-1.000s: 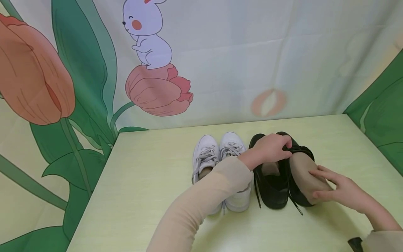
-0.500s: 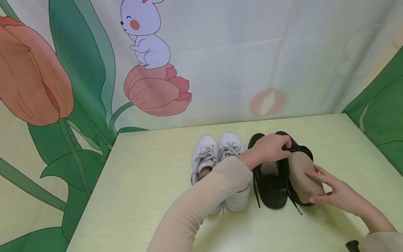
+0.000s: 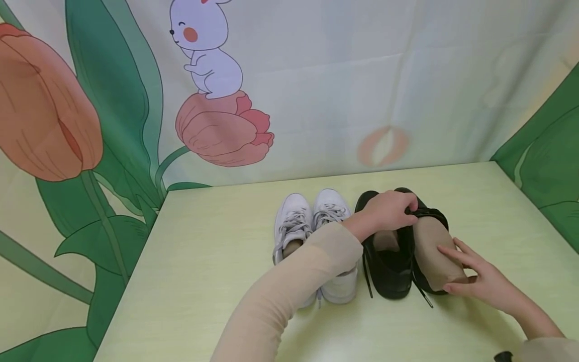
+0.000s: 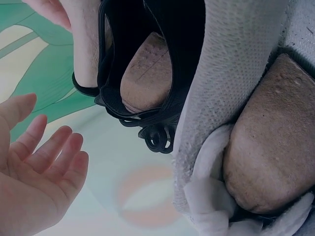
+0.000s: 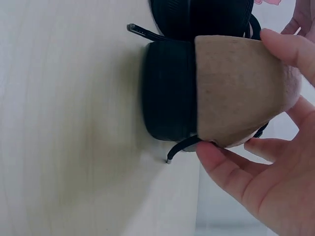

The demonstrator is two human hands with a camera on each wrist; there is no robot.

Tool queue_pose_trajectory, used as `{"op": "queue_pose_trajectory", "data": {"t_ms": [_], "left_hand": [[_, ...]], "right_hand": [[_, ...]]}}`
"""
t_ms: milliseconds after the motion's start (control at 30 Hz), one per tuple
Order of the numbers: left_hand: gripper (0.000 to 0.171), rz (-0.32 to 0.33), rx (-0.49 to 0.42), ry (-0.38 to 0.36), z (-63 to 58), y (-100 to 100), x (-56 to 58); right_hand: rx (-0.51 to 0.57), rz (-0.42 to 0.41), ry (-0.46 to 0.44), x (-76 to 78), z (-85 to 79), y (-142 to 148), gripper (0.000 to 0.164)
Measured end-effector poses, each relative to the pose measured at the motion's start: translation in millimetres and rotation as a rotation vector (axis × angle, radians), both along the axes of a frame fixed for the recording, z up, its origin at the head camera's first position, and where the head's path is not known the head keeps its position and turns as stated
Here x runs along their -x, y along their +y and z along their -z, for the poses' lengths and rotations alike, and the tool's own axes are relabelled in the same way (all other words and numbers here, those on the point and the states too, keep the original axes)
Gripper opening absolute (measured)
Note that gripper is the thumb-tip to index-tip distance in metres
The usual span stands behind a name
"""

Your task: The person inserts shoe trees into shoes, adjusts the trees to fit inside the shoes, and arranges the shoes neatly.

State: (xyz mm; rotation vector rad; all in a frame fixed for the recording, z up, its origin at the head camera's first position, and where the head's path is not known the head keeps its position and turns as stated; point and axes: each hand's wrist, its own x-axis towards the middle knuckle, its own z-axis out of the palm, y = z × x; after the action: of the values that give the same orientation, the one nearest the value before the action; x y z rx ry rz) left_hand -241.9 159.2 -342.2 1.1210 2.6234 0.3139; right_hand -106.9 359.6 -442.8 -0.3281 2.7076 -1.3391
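Two black lace-up shoes stand on the right side of the table: the left black shoe (image 3: 393, 279) and the right black shoe (image 5: 170, 91). A tan insole (image 3: 434, 251) lies in the right one, its heel part sticking out above the opening. My right hand (image 3: 488, 281) holds that insole by its edges, fingers and thumb at opposite sides. Over the front of the right black shoe is my left hand (image 3: 391, 211). In the left wrist view its fingers (image 4: 59, 152) are loosely bent, with nothing between them. Inside the left black shoe another insole (image 4: 150, 73) shows.
A pair of white sneakers (image 3: 332, 206) stands left of the black shoes, partly hidden by my left sleeve (image 3: 294, 281). The pale table (image 3: 203, 261) ends at a printed cloth (image 3: 316, 100) with tulips and a rabbit.
My right hand has shifted slightly left with the insole's rear end, which now lies closer in line with the right black shoe. The left hand stays over the shoe's front.
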Motion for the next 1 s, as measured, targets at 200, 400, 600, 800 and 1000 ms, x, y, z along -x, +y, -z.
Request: {"op": "queue_pose_trajectory", "data": {"t_ms": [200, 400, 600, 800, 1000], "left_hand": [[0.022, 0.000, 0.003, 0.009, 1.4, 3, 1.0], [0.025, -0.011, 0.012, 0.010, 2.1, 7, 1.5], [0.035, -0.015, 0.002, 0.038, 3.4, 10, 4.8], [0.040, 0.006, 0.004, 0.050, 7.0, 12, 9.8], [0.041, 0.007, 0.057, 0.041, 14.0, 15, 12.5]], "right_hand": [[-0.045, 0.033, 0.004, -0.7, -6.7, 1, 0.061], [-0.162, 0.071, 0.027, -1.3, -12.7, 1, 0.059], [-0.201, 0.109, 0.041, -2.4, -17.6, -2, 0.056], [-0.232, 0.137, 0.039, -2.9, -21.5, -4, 0.057], [-0.278, 0.148, 0.032, -3.2, -25.3, -6, 0.058]]}}
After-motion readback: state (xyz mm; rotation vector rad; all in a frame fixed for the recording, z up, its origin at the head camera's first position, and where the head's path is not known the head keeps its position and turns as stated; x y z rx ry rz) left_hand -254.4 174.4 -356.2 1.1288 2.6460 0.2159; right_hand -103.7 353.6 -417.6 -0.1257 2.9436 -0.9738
